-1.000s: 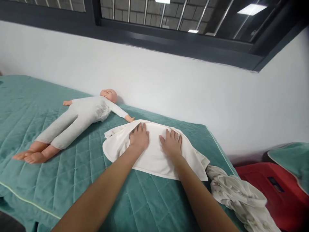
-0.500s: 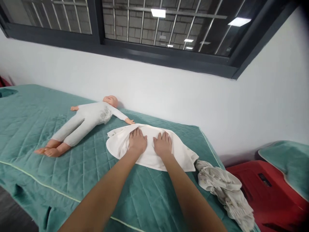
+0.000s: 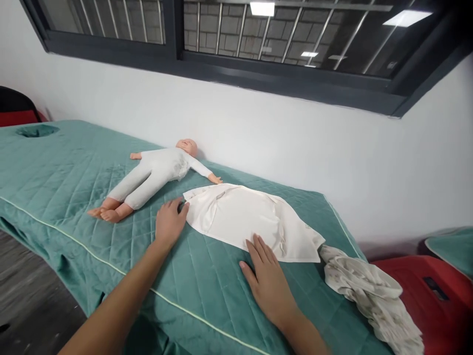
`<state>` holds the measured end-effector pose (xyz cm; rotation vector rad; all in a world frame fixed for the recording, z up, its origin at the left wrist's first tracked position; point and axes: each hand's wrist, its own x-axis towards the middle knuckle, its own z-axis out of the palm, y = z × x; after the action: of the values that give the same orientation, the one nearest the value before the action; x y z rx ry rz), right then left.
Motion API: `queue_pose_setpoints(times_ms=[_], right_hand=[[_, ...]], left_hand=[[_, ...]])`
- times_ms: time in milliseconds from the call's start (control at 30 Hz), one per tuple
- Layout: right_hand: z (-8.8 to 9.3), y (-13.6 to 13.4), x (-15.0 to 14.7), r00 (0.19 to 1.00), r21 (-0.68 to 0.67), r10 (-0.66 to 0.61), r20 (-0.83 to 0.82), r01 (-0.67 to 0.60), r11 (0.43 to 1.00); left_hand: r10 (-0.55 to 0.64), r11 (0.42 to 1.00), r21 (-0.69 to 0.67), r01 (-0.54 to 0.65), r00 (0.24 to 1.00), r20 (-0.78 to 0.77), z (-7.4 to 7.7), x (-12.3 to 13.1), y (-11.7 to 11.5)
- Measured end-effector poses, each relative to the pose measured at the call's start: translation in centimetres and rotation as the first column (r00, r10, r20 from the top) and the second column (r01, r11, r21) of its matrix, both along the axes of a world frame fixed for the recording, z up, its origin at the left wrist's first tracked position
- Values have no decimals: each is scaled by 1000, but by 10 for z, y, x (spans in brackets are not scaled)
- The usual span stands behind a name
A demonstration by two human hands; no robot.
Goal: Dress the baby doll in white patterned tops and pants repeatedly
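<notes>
A smooth white wall (image 3: 332,143) backs the room. Against it runs a bed (image 3: 74,162) under a green, plush-looking cover quilted in diamonds, edged with pale piping and sunk by an oval hollow at its far left. Above, a dark-framed window (image 3: 236,29) shows metal bars, grey blockwork and bright rectangular lights. Dark floor (image 3: 33,291) shows at lower left; a smooth red chair (image 3: 443,320), slotted, stands off the bed's right end. A doll in a pale, matte suit (image 3: 158,170) lies on its back, arms spread. Just beside its outstretched hand, on the bed, lies the white cloth (image 3: 236,217), soft, flattened, puckered at both sides. A crumpled, faintly patterned cloth (image 3: 369,286) touches its right corner. The right hand (image 3: 268,281) is spread wide, fingertips over the white cloth's near edge; the left hand (image 3: 170,222) curves at its left end, whether pinching I cannot tell.
</notes>
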<state>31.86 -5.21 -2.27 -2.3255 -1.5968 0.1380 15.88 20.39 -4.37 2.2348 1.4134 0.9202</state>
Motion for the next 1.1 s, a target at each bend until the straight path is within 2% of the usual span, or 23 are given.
queue_pose_setpoints(times_ms=[33,100,200,267,333,433,533,633,733,867,967,1100], right_hand=[[4,8,-3,997,13,1,-74,0,1000],[12,36,-7,975,53,14,-220,-2,999],[25,96,-1,933,114,36,-358,5,994],[30,140,10,920,106,-3,-392,48,993],[29,176,24,923,89,-62,-380,103,991],[17,206,40,936,104,-141,-322,183,978],[1,206,44,948,161,-133,-288,185,969],[-8,195,39,953,227,-25,-301,97,969],[-10,188,35,945,253,8,-328,80,964],[-11,181,33,931,295,28,-364,87,951],[-15,171,30,916,324,55,-397,83,942],[-17,158,27,892,340,86,-444,79,937]], left_hand=[[5,999,-53,-4,1000,23,0,1,13],[-59,990,-124,67,996,69,1,8,35],[-168,961,-190,203,968,186,2,25,55],[-182,946,-207,250,937,299,3,33,66],[-147,952,-193,238,906,396,5,39,78],[-96,974,-142,179,885,456,5,46,98],[-66,988,-97,118,901,430,1,52,115],[-64,997,-28,78,939,337,-3,56,121],[-36,999,17,33,969,243,-6,51,113],[76,994,-87,-58,974,215,-4,38,94],[29,991,-131,1,973,229,-3,31,85],[-74,962,-213,169,918,390,-4,26,86]])
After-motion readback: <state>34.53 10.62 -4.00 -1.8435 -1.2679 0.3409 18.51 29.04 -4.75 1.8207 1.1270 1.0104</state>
